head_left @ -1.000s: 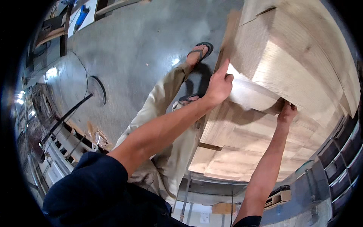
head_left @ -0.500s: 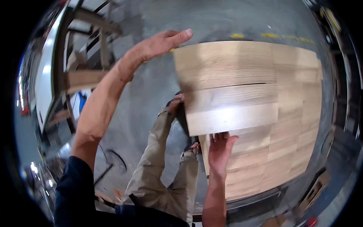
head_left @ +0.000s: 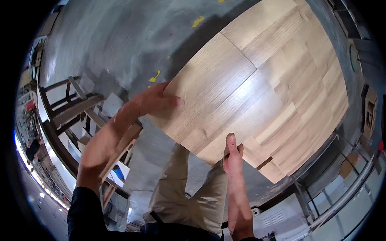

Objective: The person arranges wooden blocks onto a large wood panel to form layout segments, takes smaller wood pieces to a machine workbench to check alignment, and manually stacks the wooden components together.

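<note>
Light wood-grain planks lie side by side over a broad layer of similar planks, with thin dark seams between them. My left hand grips their left end, its thumb on the top face and the other fingers mostly hidden at the edge. At the near edge, my right hand holds the planks with its thumb upright against the top face. Its fingers are curled, partly out of sight beneath. How many planks lie between my hands' grips cannot be made out.
On the left stands a brown-framed rack with a blue item low inside it. A metal rail and a white machine panel are at the lower right. Yellow marks spot the grey floor.
My left hand has come down from above the planks' far corner onto their left end. My right hand has closed at the near edge. The view has turned, so the planks now slant.
</note>
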`<control>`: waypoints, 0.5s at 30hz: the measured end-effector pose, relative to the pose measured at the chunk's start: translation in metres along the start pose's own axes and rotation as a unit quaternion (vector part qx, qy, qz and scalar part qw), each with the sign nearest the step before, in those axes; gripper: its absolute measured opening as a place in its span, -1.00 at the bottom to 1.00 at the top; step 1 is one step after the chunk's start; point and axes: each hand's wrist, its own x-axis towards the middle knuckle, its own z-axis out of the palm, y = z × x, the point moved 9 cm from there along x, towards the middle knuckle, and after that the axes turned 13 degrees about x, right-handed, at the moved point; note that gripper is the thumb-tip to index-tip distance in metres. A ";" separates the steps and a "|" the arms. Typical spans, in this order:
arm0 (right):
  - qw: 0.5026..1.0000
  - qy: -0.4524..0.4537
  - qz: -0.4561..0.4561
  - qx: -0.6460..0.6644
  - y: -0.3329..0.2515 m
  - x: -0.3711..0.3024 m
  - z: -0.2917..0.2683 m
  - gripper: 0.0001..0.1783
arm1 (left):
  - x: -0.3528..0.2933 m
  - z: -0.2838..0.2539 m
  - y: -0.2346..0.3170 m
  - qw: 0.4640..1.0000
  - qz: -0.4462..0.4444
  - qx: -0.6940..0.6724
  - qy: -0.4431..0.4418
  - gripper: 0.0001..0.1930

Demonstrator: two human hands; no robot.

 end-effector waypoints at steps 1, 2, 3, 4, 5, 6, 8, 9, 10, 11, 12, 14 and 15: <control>1.000 0.016 0.000 0.000 0.001 -0.002 0.000 -0.20 | 0.000 0.001 -0.003 1.000 0.001 0.008 -0.004 -0.28; 0.999 0.032 0.000 0.000 0.001 -0.004 -0.001 -0.19 | 0.002 0.003 -0.007 1.000 0.004 -0.016 -0.006 -0.27; 0.999 0.031 -0.002 0.008 0.002 -0.003 -0.001 -0.19 | 0.002 0.002 -0.008 0.999 0.008 -0.039 -0.005 -0.26; 0.999 0.039 -0.001 0.006 0.004 -0.001 -0.006 -0.21 | 0.001 0.003 -0.006 0.999 0.010 -0.030 -0.006 -0.26; 0.999 0.050 0.001 0.003 0.005 -0.002 -0.010 -0.22 | 0.000 0.003 0.001 0.999 0.032 -0.042 0.000 -0.26; 0.999 0.051 -0.003 0.011 0.002 -0.003 -0.012 -0.22 | -0.001 0.003 0.006 0.997 0.055 -0.055 0.005 -0.26; 0.998 0.023 0.051 -0.001 0.004 -0.002 -0.006 -0.13 | 0.004 0.002 -0.004 0.998 0.052 -0.032 -0.007 -0.24; 0.999 0.020 0.046 0.007 0.000 0.001 -0.003 -0.13 | 0.008 0.000 -0.003 0.999 0.045 -0.018 -0.017 -0.22; 0.999 0.023 0.015 0.016 -0.009 0.005 -0.001 -0.20 | 0.013 -0.005 0.001 0.999 0.049 -0.010 -0.018 -0.22; 0.999 0.027 -0.016 0.026 -0.019 0.009 0.000 -0.27 | 0.018 -0.013 0.013 0.995 0.080 -0.052 -0.009 -0.22; 0.999 0.026 -0.020 0.032 -0.028 0.016 0.000 -0.27 | 0.022 -0.019 0.023 0.989 0.110 -0.095 -0.002 -0.21; 0.997 0.021 -0.052 0.051 -0.053 0.033 0.007 -0.22 | 0.041 -0.025 0.040 0.989 0.116 -0.092 -0.017 -0.23; 0.996 0.057 -0.055 0.041 -0.060 0.039 0.010 -0.09 | 0.048 -0.025 0.047 0.988 0.120 -0.093 -0.030 -0.24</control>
